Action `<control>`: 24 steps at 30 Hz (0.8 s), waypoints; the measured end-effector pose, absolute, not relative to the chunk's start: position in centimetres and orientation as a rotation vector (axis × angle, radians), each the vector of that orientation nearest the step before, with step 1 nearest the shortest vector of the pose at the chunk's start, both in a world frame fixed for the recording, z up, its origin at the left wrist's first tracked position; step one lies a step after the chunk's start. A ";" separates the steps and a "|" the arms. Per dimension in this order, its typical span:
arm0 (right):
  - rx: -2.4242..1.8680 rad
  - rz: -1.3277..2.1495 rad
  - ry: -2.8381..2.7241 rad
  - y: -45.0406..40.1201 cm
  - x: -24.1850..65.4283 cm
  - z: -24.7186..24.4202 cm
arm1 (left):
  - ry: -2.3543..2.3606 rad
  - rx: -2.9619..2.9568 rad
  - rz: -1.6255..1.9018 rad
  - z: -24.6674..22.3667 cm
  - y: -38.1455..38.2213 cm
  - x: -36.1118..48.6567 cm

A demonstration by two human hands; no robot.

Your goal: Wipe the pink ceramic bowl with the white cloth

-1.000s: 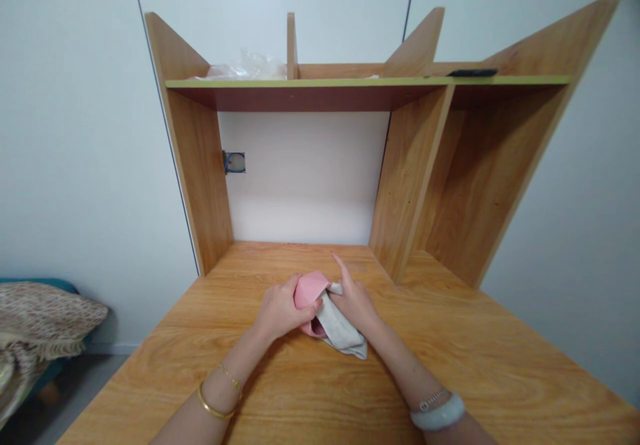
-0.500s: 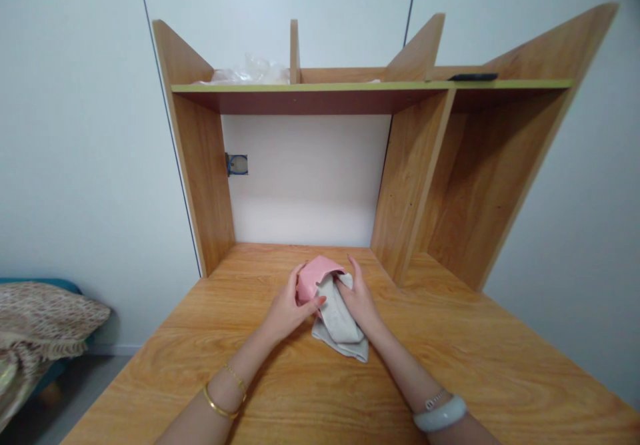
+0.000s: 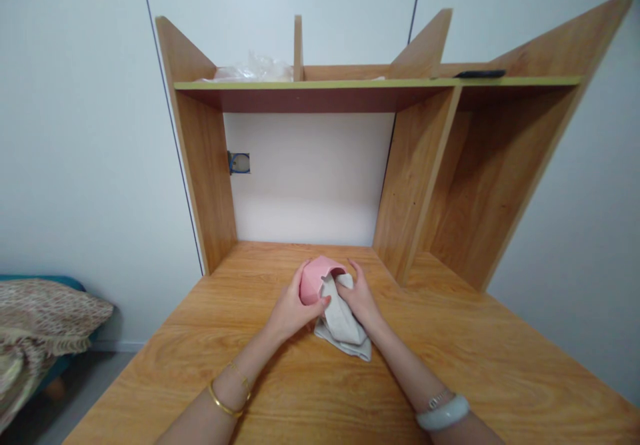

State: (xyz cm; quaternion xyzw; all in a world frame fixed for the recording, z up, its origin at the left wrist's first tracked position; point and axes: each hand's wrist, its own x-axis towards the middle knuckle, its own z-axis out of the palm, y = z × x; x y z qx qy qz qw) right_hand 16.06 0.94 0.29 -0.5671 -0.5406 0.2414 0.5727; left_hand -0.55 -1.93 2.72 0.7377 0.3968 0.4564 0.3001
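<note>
A pink bowl-like object point(image 3: 316, 278) is tilted on its side above the wooden desk point(image 3: 300, 392), its opening turned to the right. My left hand point(image 3: 296, 306) grips it from the left, thumb at the rim. A light grey cloth point(image 3: 341, 318) is tucked partly into the opening and hangs down to the desk. My right hand point(image 3: 359, 296) holds the cloth at the opening, some fingers hidden in it and one finger raised.
A wooden shelf unit point(image 3: 320, 86) stands at the desk's back, with a clear plastic bag point(image 3: 257, 68) and a dark flat object point(image 3: 480, 73) on top. Left of the desk lies a patterned fringed cloth point(image 3: 47, 315).
The view has shifted slightly. The pink object has turned a little in my left hand; both hands keep nearly the same places.
</note>
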 end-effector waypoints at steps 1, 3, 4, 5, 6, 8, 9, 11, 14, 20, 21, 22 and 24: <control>-1.333 0.564 -1.275 1.0 16.1 0.3 | 1.091 1.981 1.202 2.9 -2.0 -0.6; -1.343 0.541 -1.294 0.8 16.0 0.4 | 1.146 2.019 1.188 3.3 -2.2 -0.8; -1.351 0.519 -1.307 0.6 16.0 0.6 | 1.158 2.030 1.184 3.4 -2.2 -0.8; -1.363 0.494 -1.326 0.4 16.0 0.8 | 1.159 2.037 1.185 3.5 -2.3 -0.9; -1.381 0.465 -1.351 0.2 16.0 1.1 | 1.153 2.039 1.191 3.5 -2.3 -0.9; -1.442 0.385 -1.404 -0.3 16.0 1.6 | 1.139 2.029 1.205 3.5 -2.3 -0.9; -1.481 0.342 -1.426 -0.5 16.1 1.8 | 1.136 2.020 1.209 3.5 -2.3 -0.8; -1.550 0.274 -1.461 -0.8 16.2 2.1 | 1.127 2.008 1.206 3.4 -2.3 -0.8; -1.596 0.230 -1.497 -0.9 16.3 2.3 | 1.102 2.006 1.215 3.4 -2.1 -0.8; -1.598 0.217 -1.554 -0.9 16.4 2.2 | 1.151 2.055 1.164 3.1 -1.9 -0.7; -1.587 0.232 -1.568 -1.0 16.4 2.2 | 1.173 2.064 1.145 3.1 -1.9 -0.7; -1.575 0.245 -1.582 -1.1 16.4 2.2 | 1.196 2.069 1.132 3.1 -1.9 -0.8; -1.552 0.260 -1.613 -1.3 16.2 2.3 | 1.243 2.077 1.117 3.3 -2.0 -1.0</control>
